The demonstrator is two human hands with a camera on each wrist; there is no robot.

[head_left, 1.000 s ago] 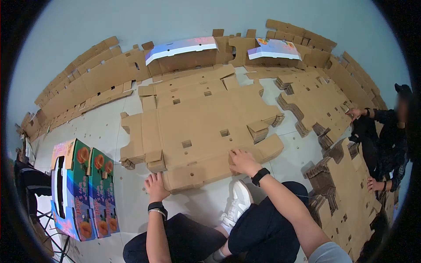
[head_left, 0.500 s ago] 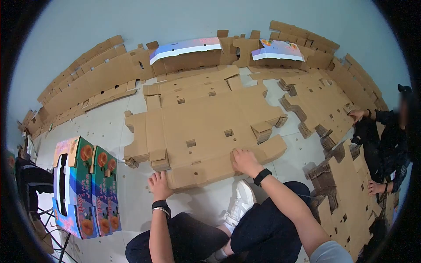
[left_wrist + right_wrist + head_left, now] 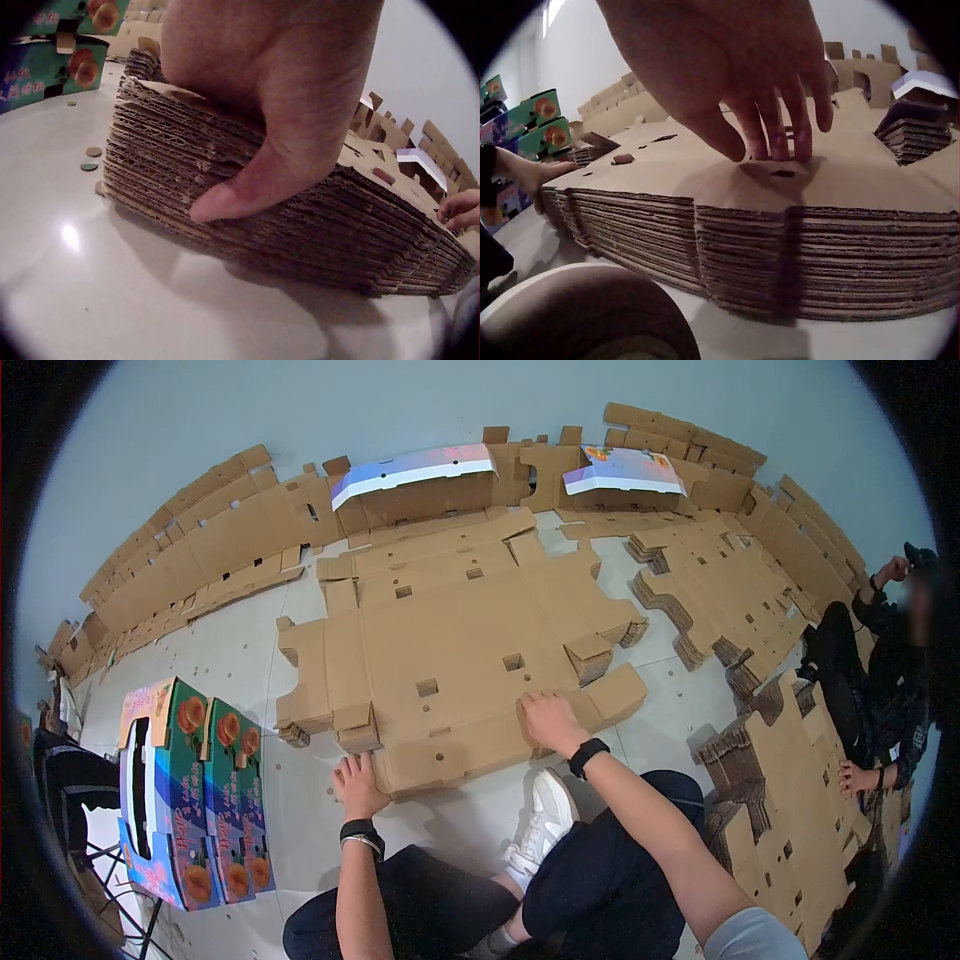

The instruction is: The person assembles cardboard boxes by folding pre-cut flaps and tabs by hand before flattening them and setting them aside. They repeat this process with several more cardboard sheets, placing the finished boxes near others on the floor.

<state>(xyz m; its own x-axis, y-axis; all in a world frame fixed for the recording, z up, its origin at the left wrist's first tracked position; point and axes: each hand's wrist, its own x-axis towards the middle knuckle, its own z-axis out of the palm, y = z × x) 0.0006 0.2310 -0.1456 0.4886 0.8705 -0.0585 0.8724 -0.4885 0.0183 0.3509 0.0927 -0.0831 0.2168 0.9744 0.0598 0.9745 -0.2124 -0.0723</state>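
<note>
A thick stack of flattened cardboard boxes [image 3: 470, 620] lies on the floor in front of me, its layered edges visible in both wrist views. My left hand [image 3: 360, 786] grips its near left corner. In the left wrist view, the thumb [image 3: 232, 201] lies against the corrugated edges [image 3: 322, 232], while the other fingers are hidden behind the hand. On the near flap of the top sheet rests my right hand [image 3: 553, 722]. Seen from the right wrist, its fingertips [image 3: 802, 150] point down onto the brown surface beside a small dark hole [image 3: 782, 173].
Printed green and blue boxes [image 3: 190, 790] stand at the left. More flattened cardboard stacks [image 3: 790, 810] lie at the right, where another person [image 3: 880, 680] sits. Cardboard panels [image 3: 225, 525] line the wall. My white shoe [image 3: 543, 820] is close to the stack's near edge.
My right hand has shifted slightly inward on the near flap; my left hand stays at its corner. The person at the right has raised one hand from the cardboard to their cap.
</note>
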